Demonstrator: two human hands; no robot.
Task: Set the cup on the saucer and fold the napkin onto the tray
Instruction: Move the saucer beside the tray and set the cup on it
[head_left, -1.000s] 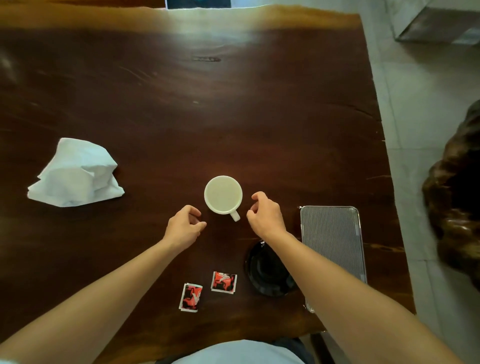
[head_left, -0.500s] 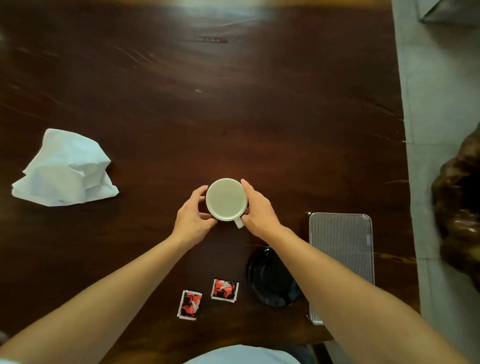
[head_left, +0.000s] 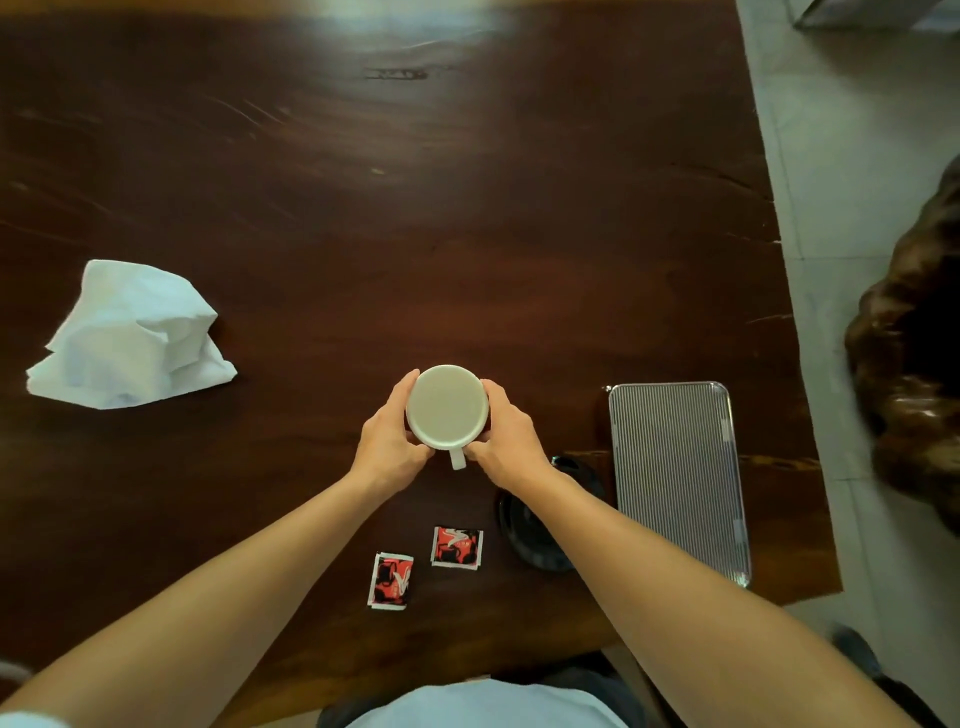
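While both arms reach in from the bottom of the frame, we find the white cup (head_left: 447, 406) just below the centre of the dark wooden surface (head_left: 415, 208), upright, its handle pointing toward the lower edge. We note the left hand (head_left: 388, 446) wrapped against the cup's left side and the right hand (head_left: 506, 439) against its right side; each grip is clamped on the cup, fingers curled round the wall. We cannot tell whether the cup's base is touching the surface or raised off it.

We record the black saucer (head_left: 524, 535) to the lower right of the cup, largely hidden beneath the right forearm, and apart from the cup. Just beside the saucer, at the right edge of the surface, lies the ribbed metal tray (head_left: 678, 478), flat and bare. The white napkin (head_left: 130, 338) sits crumpled at the left of the frame, well apart from the tray and from both hands.

Two red and black sachets (head_left: 456, 546) lie side by side between the forearms, below the cup.
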